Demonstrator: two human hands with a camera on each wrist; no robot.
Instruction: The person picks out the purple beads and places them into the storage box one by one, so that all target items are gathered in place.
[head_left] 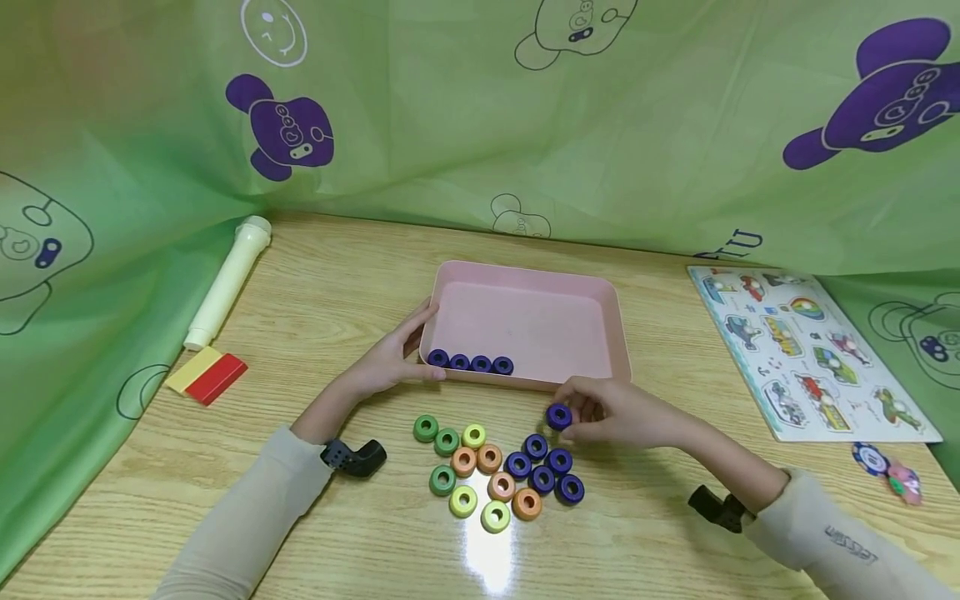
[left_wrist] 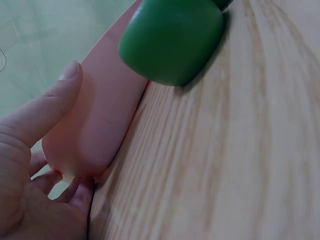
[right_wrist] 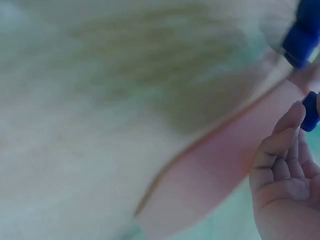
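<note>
A shallow pink tray [head_left: 525, 321] lies on the table with a row of several dark blue rings [head_left: 481, 364] along its front wall, at the left. My left hand [head_left: 390, 360] grips the tray's front left corner, thumb at the front wall and fingers round the side. Between thumb and fingertips my right hand [head_left: 611, 412] pinches another dark blue ring [head_left: 558, 417], just in front of the tray. The same pinched ring [right_wrist: 311, 111] shows at the right edge of the right wrist view. Loose dark blue rings [head_left: 542, 479] lie close below that hand.
Green rings [head_left: 426, 428], yellow rings [head_left: 463, 501] and orange rings [head_left: 489, 459] are scattered in front of the tray. A pale tube [head_left: 228, 283] and a yellow and red piece [head_left: 206, 375] lie at left. A picture puzzle board [head_left: 813, 354] and small trinkets [head_left: 885, 471] are at right.
</note>
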